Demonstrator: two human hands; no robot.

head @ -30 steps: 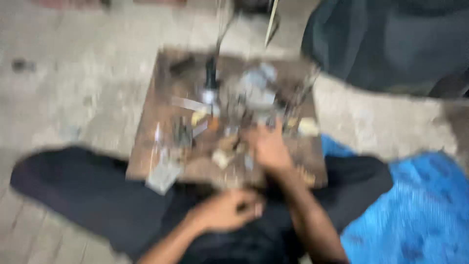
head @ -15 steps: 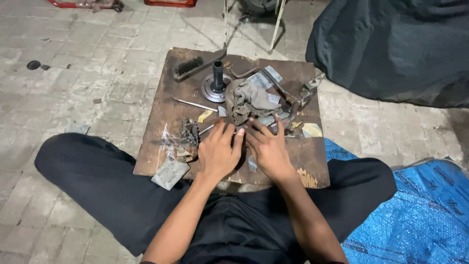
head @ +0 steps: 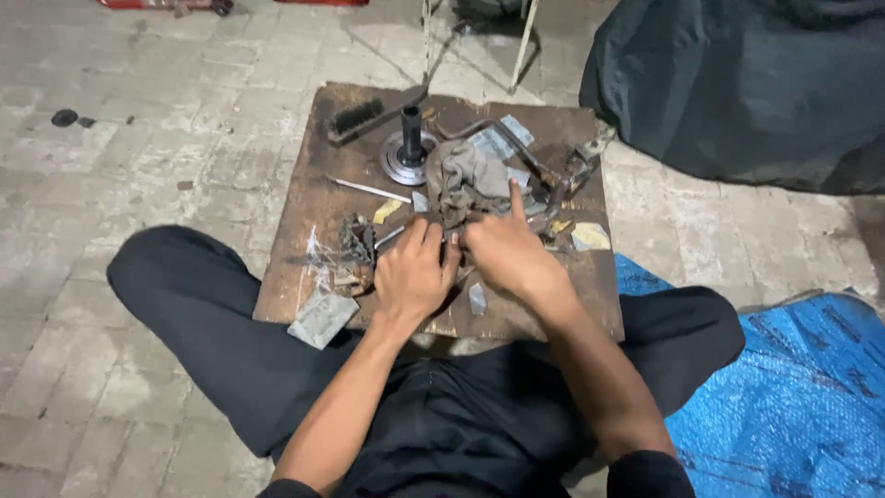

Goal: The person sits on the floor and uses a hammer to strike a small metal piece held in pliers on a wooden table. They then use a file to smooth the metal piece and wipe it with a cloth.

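A brown board [head: 304, 231] lies on a grey paved floor [head: 147, 184], with a blue tarp [head: 793, 387] at four o'clock. At the board's middle, the left hand [head: 415, 277] and right hand [head: 502, 254] curl together on small metal parts [head: 452, 238]; whether they grip cannot be told. A rag [head: 461, 180] lies at twelve o'clock.

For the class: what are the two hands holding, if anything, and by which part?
Cannot be told: left hand and right hand meet over something small, hidden by fingers, beside the crumpled rag.

A crumpled, grimy grey-brown cloth rag [head: 464, 187] lies bunched near the middle of the rusty brown board, touching the right hand's [head: 505, 259] raised fingertip; small grey metal parts [head: 477, 297] lie flat just beside both hands.
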